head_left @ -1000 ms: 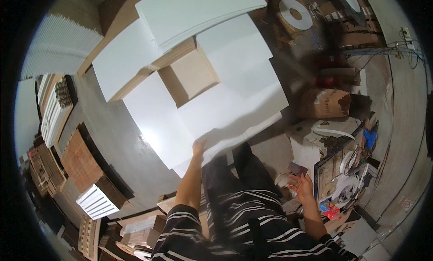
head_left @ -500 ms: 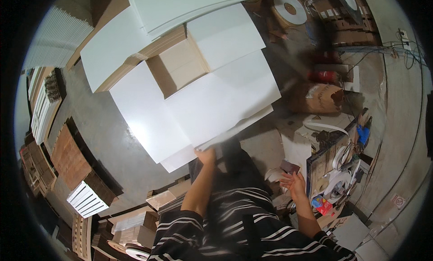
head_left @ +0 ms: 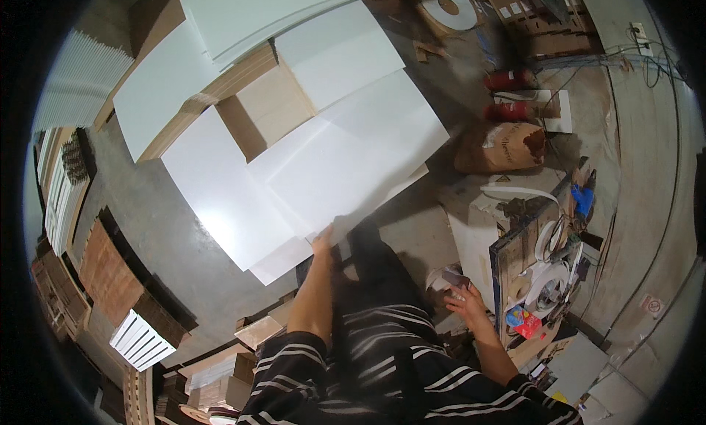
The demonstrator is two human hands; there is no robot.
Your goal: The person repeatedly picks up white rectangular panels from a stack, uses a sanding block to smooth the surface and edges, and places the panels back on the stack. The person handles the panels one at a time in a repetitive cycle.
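Observation:
A large white panel [head_left: 353,153] lies on top of stacked white boards in front of me. My left hand [head_left: 322,241] grips its near edge at the lower left corner; some of its fingers are hidden by the board. Off to the right, away from the panel, my right hand [head_left: 467,306] holds a small dark reddish-brown block [head_left: 456,279] between thumb and fingers. The block resembles a sanding block, but its kind cannot be made out for sure.
White board stacks surround a square gap with a cardboard-brown bottom [head_left: 283,105]. On my right stands a cluttered workbench [head_left: 515,241] with rolls of edge strip [head_left: 548,285]. A brown paper sack [head_left: 507,147] and red cylinders [head_left: 507,79] lie beyond. Stacked boards [head_left: 110,263] stand left.
My view has shifted a little, so the boards appear further left. The right hand has turned slightly with the block, its fingers more closed around it. The left hand stays at the panel's edge.

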